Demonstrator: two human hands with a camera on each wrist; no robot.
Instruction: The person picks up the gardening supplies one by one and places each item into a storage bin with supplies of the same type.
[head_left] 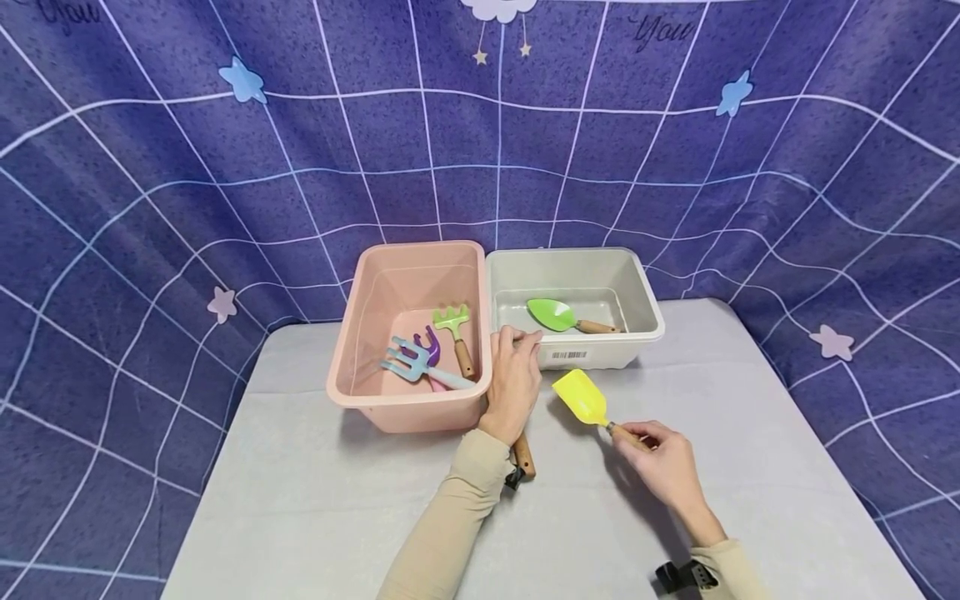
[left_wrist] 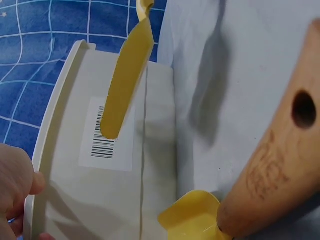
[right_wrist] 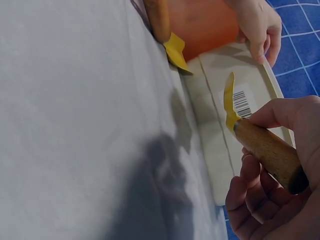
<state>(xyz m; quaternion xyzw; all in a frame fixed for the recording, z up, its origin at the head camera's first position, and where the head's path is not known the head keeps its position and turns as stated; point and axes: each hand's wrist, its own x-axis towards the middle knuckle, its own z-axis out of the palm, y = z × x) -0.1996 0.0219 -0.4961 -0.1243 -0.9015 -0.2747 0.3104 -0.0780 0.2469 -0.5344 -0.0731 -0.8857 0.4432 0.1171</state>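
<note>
My right hand (head_left: pixel 663 462) pinches the wooden handle of a yellow toy shovel (head_left: pixel 581 396), its blade held up in front of the white bin (head_left: pixel 600 353). In the right wrist view the thumb (right_wrist: pixel 280 112) lies along the handle near its ferrule. My left hand (head_left: pixel 513 387) grips the white bin's rim at the near left corner, fingers bent over the edge. Under the left wrist another yellow tool lies on the table, showing its wooden handle (left_wrist: pixel 280 150) and part of its scooped head (left_wrist: pixel 192 217). A green trowel (head_left: pixel 551 314) with a wooden handle lies inside the white bin.
Left of the white bin stands a pink bin (head_left: pixel 420 407). It holds a green rake (head_left: pixel 452 321), a light blue fork (head_left: pixel 412 364) and a purple tool (head_left: pixel 432 343). Behind both bins hangs a blue curtain (head_left: pixel 457 192). A pale cloth (head_left: pixel 315 500) covers the table.
</note>
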